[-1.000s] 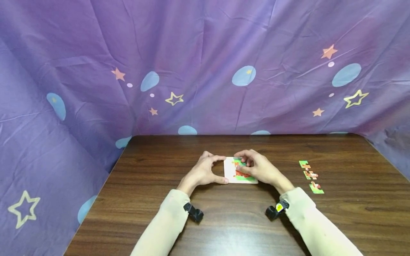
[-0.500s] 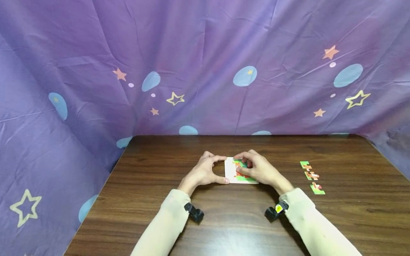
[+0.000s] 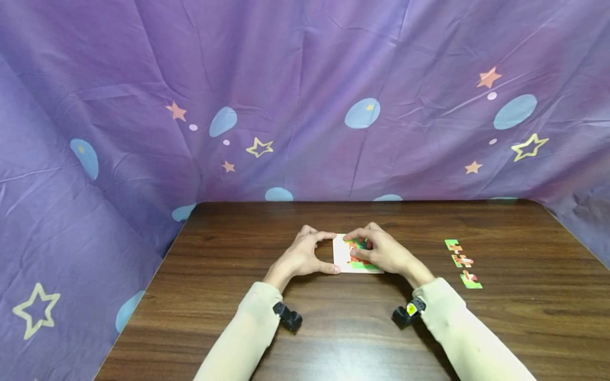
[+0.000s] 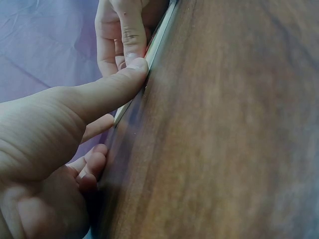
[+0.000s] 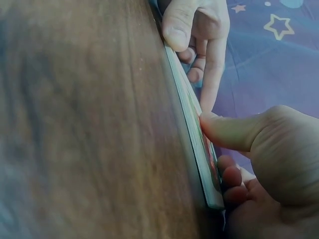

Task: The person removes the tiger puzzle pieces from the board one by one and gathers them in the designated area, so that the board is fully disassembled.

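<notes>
A white puzzle board [image 3: 339,254] lies flat on the table, with joined red and green puzzle pieces [image 3: 364,265] on it. Its left strip is bare white. My left hand [image 3: 301,256] holds the board at its left corners, index finger at the far one and thumb at the near one. Over the right part bends my right hand [image 3: 387,252], thumb on the pieces' middle and index finger at their far left corner. It covers much of the picture. In the right wrist view the board [image 5: 192,134] appears edge-on, with the right thumb on top.
Loose puzzle pieces [image 3: 462,261] lie in a short column to the right of my right hand. The brown wooden table [image 3: 248,233] ends at a purple curtain [image 3: 305,106] behind and at the left. Each wrist carries a black camera.
My right thumb and index finger have shifted slightly left, and the joined pieces' left edge sits a little further left. The left hand, board and loose pieces stay put.
</notes>
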Available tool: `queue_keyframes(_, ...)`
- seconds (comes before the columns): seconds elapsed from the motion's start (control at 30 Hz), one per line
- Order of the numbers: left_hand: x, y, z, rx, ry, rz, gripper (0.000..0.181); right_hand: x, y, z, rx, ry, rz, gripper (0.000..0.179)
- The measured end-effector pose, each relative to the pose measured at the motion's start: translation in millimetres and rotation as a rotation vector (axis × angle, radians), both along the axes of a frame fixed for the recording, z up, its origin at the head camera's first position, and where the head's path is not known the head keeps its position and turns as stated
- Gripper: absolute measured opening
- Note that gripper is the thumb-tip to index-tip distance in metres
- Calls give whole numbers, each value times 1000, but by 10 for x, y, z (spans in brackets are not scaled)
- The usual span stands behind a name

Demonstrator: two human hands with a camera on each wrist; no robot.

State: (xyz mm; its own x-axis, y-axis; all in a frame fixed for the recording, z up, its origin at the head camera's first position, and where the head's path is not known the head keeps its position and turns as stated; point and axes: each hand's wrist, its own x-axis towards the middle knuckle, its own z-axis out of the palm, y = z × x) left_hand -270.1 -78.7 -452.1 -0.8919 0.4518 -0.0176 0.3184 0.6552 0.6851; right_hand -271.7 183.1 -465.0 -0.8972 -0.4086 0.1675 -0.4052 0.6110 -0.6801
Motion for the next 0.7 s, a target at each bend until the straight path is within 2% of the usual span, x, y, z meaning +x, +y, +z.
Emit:
queue_keyframes(0.17, -2, -9, 4, -4, 15, -6, 90, -6, -43, 12, 0, -14, -15, 32)
queue_keyframes(0.37, -10, -8, -1, -2, 8, -7, 91, 19, -66, 56, -13, -78, -32, 31)
queue_keyframes(0.7, -10, 2, -1, -4, 22, -6, 89, 33, -71, 54, -7, -40, -8, 33)
